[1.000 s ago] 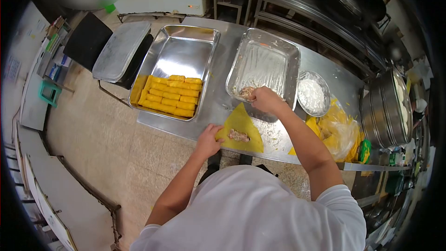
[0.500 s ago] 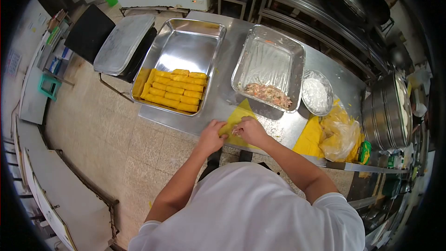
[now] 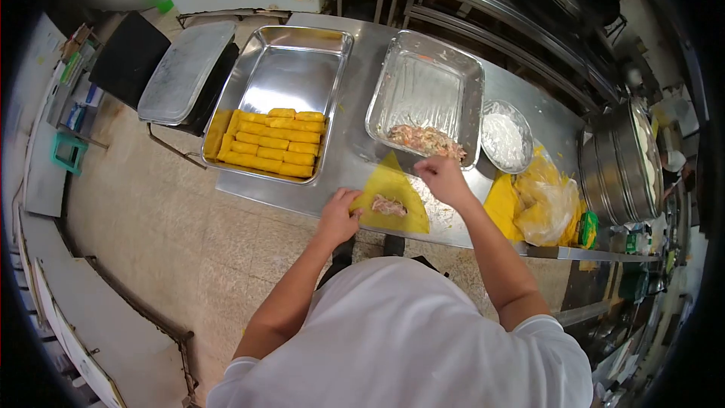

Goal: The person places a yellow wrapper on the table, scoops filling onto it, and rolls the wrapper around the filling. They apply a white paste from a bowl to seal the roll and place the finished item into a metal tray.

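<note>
A yellow wrapper point(image 3: 391, 177) lies flat on the metal table, one corner pointing away from me. On its near half sits a small strip of pinkish meat filling point(image 3: 389, 205). My left hand point(image 3: 339, 215) has curled fingers and thumb at the wrapper's left edge, holding it. Over the front edge of the filling tray point(image 3: 387, 91), my right hand point(image 3: 444, 179) is closed, fingertips drawn together; whatever they may hold is hidden. Mixed meat filling point(image 3: 427, 140) is heaped at that tray's near end. Yellow rolls point(image 3: 276, 138) lie in rows in the steel tray point(image 3: 341, 60) at left.
A bowl of white paste or powder point(image 3: 504, 136) stands right of the filling tray. Beyond it are more yellow wrappers point(image 3: 498, 208), a plastic bag point(image 3: 545, 208) and stacked steel steamers point(image 3: 615, 166). A lidded bin point(image 3: 189, 72) stands left of the table point(image 3: 355, 106).
My right hand has moved from the wrapper up and right to the filling tray's edge, uncovering the strip of filling. My left hand stays at the wrapper's left edge. The view has shifted slightly.
</note>
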Available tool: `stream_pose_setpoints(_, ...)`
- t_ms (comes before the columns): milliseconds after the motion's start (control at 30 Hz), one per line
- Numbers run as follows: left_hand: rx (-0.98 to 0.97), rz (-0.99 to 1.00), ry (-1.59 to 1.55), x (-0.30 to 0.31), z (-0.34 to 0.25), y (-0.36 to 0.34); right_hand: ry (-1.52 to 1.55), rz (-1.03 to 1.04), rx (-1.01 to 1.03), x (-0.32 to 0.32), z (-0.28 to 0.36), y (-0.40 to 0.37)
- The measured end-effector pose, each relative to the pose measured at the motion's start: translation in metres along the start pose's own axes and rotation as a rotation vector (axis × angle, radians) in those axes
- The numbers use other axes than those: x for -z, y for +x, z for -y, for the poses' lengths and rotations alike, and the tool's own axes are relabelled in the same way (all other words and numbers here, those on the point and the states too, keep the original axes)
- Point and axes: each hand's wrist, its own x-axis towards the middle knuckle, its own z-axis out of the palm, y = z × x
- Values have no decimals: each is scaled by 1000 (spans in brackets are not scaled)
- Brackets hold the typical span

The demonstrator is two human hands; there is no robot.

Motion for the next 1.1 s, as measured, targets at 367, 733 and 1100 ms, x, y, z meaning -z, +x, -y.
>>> stream_pose_setpoints(367, 13, 23, 47, 2, -4, 2, -542, 156, -287, -42, -63, -43)
stream_pose_setpoints(733, 14, 32, 55, 4, -6, 2, -601, 110, -333, -60, -46, -51)
stream_pose_setpoints(1100, -21, 50, 70, 7, -2, 2, -603, 155, -434, -61, -32, -54)
